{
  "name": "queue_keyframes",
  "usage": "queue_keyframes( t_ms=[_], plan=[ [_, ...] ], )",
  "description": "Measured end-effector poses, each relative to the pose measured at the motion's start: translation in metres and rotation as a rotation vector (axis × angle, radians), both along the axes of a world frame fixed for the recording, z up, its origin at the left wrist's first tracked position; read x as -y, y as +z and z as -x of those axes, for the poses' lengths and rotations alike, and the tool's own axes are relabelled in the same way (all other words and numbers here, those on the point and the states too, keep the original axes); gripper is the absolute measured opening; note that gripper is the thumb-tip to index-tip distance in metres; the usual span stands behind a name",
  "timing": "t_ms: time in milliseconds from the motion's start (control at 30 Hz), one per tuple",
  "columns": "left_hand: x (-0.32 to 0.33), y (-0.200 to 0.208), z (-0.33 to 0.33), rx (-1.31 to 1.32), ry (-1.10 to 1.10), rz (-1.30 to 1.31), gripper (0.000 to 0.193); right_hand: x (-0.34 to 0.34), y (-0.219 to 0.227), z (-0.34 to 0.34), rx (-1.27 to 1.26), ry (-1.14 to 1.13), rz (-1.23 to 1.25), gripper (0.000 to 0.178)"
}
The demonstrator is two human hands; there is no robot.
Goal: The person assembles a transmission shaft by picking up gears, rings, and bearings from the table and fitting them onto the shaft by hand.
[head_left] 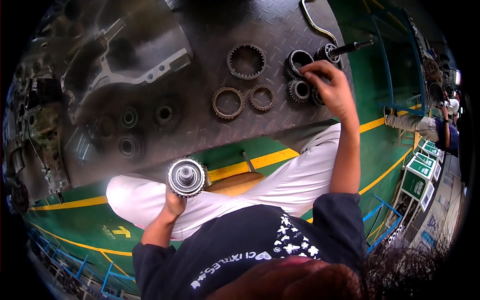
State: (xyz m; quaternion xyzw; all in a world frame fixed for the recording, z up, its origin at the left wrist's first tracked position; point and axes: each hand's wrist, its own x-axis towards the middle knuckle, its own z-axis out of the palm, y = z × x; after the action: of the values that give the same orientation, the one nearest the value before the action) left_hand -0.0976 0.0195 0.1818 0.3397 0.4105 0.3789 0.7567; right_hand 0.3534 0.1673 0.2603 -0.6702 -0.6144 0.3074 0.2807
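Note:
Upright over my left thigh, a gear shaft (187, 176) with a toothed outer rim and a stepped central stub is gripped from below by my left hand (175, 201). At the right end of the metal table, my right hand (330, 87) reaches in with bent fingers, thumb and forefinger apart. Its fingertips lie at the lower edge of a dark ring (299, 59); whether they touch it I cannot tell. Just below the fingers stands a small gear (299, 90), and another part beside it is half hidden by the hand.
Toothed rings lie mid-table: a large one (246, 61), a brass-coloured one (228, 103) and a smaller one (262, 97). A bearing with a dark shaft (345, 49) sits at the right edge, near a bent metal tube (317, 25). Gears, a flat gasket (107, 75) and castings occupy the left.

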Motion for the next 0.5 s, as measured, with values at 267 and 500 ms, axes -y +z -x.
queue_keyframes(
  t_ms=[267, 500],
  plan=[
    [0.008, 0.001, 0.003, -0.055, 0.053, 0.047, 0.058, -0.01, 0.006, 0.007, -0.208, -0.058, 0.003, 0.021],
    [-0.007, 0.023, -0.006, -0.108, -0.042, 0.033, 0.053, 0.008, 0.021, 0.054, 0.309, 0.374, -0.157, 0.039]
  ],
)
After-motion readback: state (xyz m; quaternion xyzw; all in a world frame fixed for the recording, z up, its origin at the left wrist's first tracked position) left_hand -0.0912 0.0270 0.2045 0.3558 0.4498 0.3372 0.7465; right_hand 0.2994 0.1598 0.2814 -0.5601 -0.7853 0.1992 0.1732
